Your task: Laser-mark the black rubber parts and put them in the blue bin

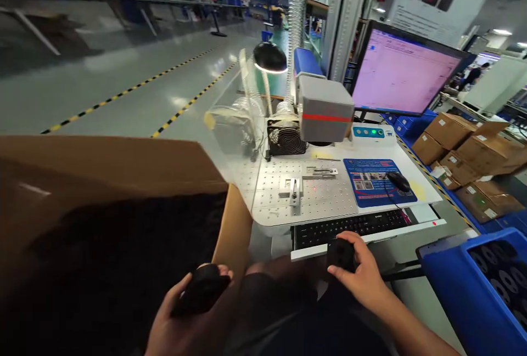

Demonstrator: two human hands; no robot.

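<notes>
My left hand (pixel 177 312) is closed around a black part (pixel 202 289), beside the right wall of a large cardboard box (pixel 236 224). The box holds a dark mass whose pieces I cannot make out. In front of the keyboard tray, my right hand (pixel 362 273) grips another black part (pixel 341 254) between thumb and fingers. That part looks blocky with a rounded face; its exact kind does not show. Both parts are held above my lap, apart from each other.
Ahead stands a white workbench with a perforated plate (pixel 272 197), metal stops (pixel 294 191) and a grey machine head (pixel 327 106) above. A keyboard (pixel 349 227), mouse (pixel 398 181) and monitor (pixel 405 71) are alongside. At right, a blue bin (pixel 448 273) holds black round parts (pixel 500 273).
</notes>
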